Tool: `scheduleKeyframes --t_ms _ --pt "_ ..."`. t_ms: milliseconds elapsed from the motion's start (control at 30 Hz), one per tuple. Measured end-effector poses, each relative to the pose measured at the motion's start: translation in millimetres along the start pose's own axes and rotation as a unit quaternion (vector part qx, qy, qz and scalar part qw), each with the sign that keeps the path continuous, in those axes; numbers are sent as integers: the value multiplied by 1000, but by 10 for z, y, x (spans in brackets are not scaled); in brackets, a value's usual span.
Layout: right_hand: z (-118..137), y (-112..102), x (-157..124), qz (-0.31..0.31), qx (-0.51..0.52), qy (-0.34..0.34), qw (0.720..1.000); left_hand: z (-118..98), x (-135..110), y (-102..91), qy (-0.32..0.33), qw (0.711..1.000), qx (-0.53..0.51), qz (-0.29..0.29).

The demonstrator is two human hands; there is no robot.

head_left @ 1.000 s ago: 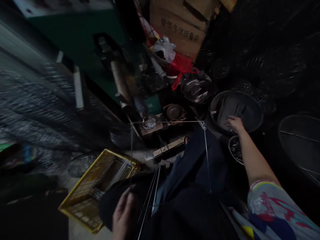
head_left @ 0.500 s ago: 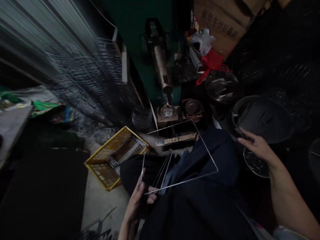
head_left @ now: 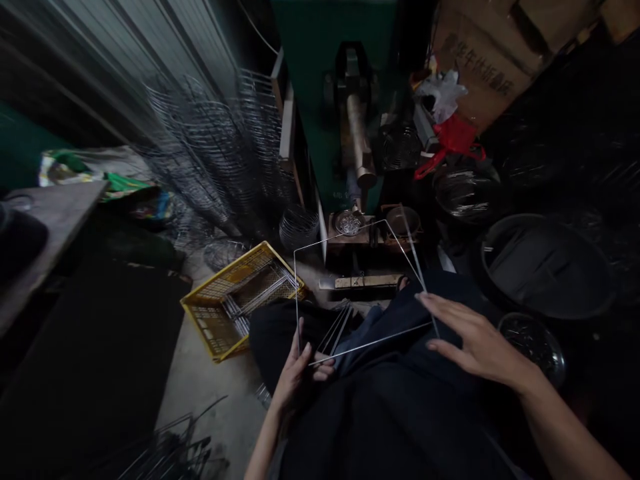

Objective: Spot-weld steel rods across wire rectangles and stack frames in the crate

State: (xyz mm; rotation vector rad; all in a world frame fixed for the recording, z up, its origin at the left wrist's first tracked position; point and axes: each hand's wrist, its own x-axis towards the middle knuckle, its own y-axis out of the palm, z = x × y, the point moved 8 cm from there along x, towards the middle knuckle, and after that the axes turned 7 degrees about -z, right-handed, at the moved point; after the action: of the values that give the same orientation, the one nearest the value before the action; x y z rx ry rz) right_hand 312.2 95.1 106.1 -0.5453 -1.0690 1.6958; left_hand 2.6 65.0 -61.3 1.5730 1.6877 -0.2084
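My left hand (head_left: 294, 375) pinches a thin wire frame (head_left: 371, 344), bent to a four-sided outline, near its lower left corner. The frame is held up over my lap, and two wire ends show apart at that corner. Closed on a straight thin rod (head_left: 413, 253), somewhat blurred, my right hand (head_left: 473, 340) is at the frame's right side. The rod runs close along that side; whether they touch I cannot tell. Several more bent wires (head_left: 340, 330) rest on my lap beyond the left hand.
A yellow plastic crate (head_left: 200, 333) with wire pieces stands at left on the floor. Ahead is a green machine (head_left: 300, 40) with a small dish of metal bits (head_left: 350, 223) beneath its arm. Stacked wire racks (head_left: 215, 147) lean behind. A black tub (head_left: 545, 267) and a metal bowl (head_left: 535, 347) are at right.
My right hand has come left from beside the black tub to the wire frame, now with a straight rod in it. My left hand still holds the frame. The view has shifted left.
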Motion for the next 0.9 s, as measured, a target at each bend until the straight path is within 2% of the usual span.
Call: scheduleKeyframes --t_ms 133,333,533,633,900 --pt "33 315 168 46 -1 -49 998 -40 -28 55 12 999 27 23" --pt "-32 521 310 60 1 -51 997 -45 -64 81 5 999 29 37" --pt "460 925 448 84 95 -119 985 73 15 291 -1 998 10 66" --pt "583 997 432 78 127 -133 980 103 36 357 -3 997 -15 76" --pt "140 915 254 50 54 -33 997 26 -5 339 23 995 0 92"
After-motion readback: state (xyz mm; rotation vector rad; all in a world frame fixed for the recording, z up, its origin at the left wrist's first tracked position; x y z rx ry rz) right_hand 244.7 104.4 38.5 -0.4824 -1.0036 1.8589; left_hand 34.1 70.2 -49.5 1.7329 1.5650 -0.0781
